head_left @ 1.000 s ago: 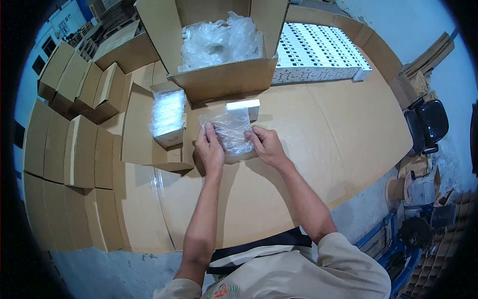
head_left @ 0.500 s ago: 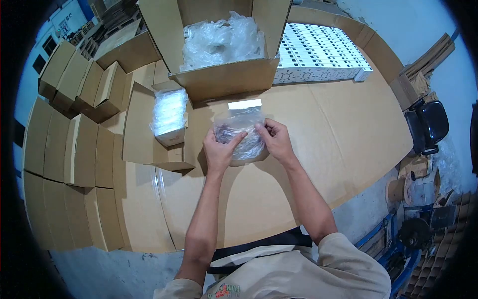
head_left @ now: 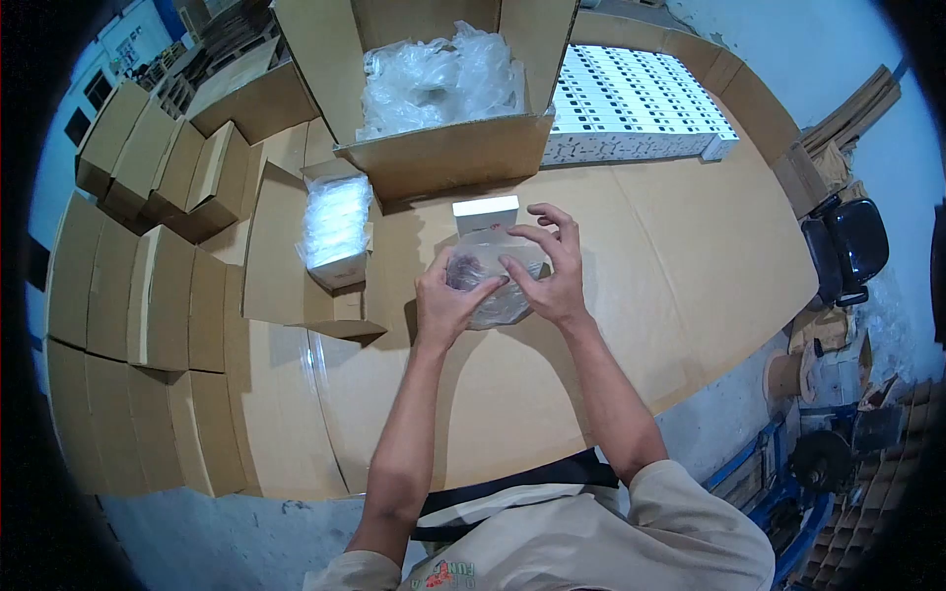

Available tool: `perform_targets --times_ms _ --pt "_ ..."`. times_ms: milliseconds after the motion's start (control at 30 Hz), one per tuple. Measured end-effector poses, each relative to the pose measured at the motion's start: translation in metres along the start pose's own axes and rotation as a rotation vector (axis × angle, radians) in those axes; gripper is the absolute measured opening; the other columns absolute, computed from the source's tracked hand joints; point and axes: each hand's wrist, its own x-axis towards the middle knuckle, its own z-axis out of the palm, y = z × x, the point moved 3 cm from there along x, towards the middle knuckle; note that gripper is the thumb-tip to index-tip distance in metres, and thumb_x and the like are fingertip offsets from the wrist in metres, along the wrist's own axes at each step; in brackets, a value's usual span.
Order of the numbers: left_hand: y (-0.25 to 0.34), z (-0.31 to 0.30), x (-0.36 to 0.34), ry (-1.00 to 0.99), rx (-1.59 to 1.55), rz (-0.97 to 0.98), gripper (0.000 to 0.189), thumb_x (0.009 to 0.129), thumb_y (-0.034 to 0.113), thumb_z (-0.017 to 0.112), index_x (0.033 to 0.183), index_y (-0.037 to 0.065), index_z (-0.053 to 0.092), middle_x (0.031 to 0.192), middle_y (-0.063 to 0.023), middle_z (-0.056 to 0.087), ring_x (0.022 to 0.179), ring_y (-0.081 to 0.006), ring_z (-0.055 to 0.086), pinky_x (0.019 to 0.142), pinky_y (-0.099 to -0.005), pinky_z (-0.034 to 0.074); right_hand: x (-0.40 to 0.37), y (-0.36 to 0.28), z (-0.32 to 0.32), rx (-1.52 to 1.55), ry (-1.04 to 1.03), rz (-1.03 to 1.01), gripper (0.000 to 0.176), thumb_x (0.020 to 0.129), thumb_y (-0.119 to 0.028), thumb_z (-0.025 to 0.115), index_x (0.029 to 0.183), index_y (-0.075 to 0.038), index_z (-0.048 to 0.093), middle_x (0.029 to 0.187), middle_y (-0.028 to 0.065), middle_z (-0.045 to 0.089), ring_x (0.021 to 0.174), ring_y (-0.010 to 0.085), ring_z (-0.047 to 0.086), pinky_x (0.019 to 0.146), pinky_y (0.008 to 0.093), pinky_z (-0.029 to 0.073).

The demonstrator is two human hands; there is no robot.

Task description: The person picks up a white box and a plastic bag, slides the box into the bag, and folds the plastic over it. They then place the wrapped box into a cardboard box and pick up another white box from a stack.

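A clear plastic bag (head_left: 493,288) with a crumpled, shiny look is held low over the cardboard-covered table; what is inside it, if anything, I cannot make out. My left hand (head_left: 451,300) grips the bag's left side, thumb across the front. At the bag's right edge is my right hand (head_left: 552,271), its fingers spread and raised and its thumb close to or touching the plastic. Just beyond the bag lies a small white box (head_left: 485,213), its lower part partly covered by the bag.
A large open carton (head_left: 443,163) full of clear bags stands behind. To the left, a smaller carton (head_left: 271,261) holds plastic-wrapped packs (head_left: 336,222), beside stacked brown boxes (head_left: 163,286). Rows of patterned white boxes (head_left: 636,103) sit back right; a black chair (head_left: 852,246) is beyond.
My right hand has loosened its pinch at the bag's top and spread its fingers. The bag and my left hand have shifted slightly right, uncovering more of the white box.
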Motion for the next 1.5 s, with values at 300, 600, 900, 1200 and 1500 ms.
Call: perform_targets --times_ms 300,600,900,1200,1500 --pt "-0.008 -0.001 0.001 -0.023 0.144 0.021 0.047 0.072 0.020 0.094 0.109 0.002 0.071 0.092 -0.0131 0.078 0.085 -0.0211 0.076 0.076 -0.0360 0.059 0.002 0.001 -0.009 -0.202 -0.187 -0.196 0.018 0.077 -0.011 0.083 0.094 -0.012 0.076 0.101 0.0026 0.067 0.103 0.0240 0.057 0.085 0.0386 0.042" --pt "0.005 0.000 -0.003 -0.149 0.106 0.039 0.043 0.074 0.016 0.092 0.108 0.003 0.071 0.093 -0.0089 0.076 0.083 -0.0154 0.070 0.076 -0.0355 0.056 0.024 -0.022 0.001 -0.146 -0.531 -0.133 0.015 0.086 -0.016 0.075 0.097 -0.005 0.072 0.090 0.0122 0.070 0.089 0.0320 0.067 0.081 0.0425 0.050" --pt "0.003 -0.003 0.000 -0.200 0.118 0.015 0.056 0.075 0.022 0.093 0.123 0.003 0.070 0.102 -0.0160 0.078 0.095 -0.0237 0.076 0.085 -0.0380 0.059 0.036 -0.027 0.014 0.072 -0.638 0.143 0.014 0.095 -0.011 0.065 0.098 0.003 0.066 0.086 0.0239 0.069 0.081 0.0448 0.066 0.075 0.0481 0.052" --pt "0.006 -0.008 0.001 -0.247 0.188 -0.102 0.048 0.076 0.020 0.090 0.115 -0.001 0.071 0.101 -0.0186 0.077 0.095 -0.0283 0.076 0.085 -0.0398 0.059 0.035 -0.023 0.028 0.072 -0.572 0.037 0.012 0.097 -0.013 0.066 0.098 -0.001 0.067 0.081 0.0212 0.068 0.071 0.0394 0.065 0.066 0.0432 0.052" --pt "-0.011 -0.008 0.000 -0.224 0.071 -0.154 0.036 0.079 0.017 0.088 0.107 -0.001 0.074 0.097 -0.0142 0.078 0.089 -0.0218 0.075 0.081 -0.0367 0.058 0.031 -0.021 0.033 -0.134 -0.375 -0.282 0.008 0.091 -0.011 0.071 0.098 -0.008 0.073 0.077 0.0117 0.070 0.067 0.0309 0.067 0.061 0.0408 0.051"
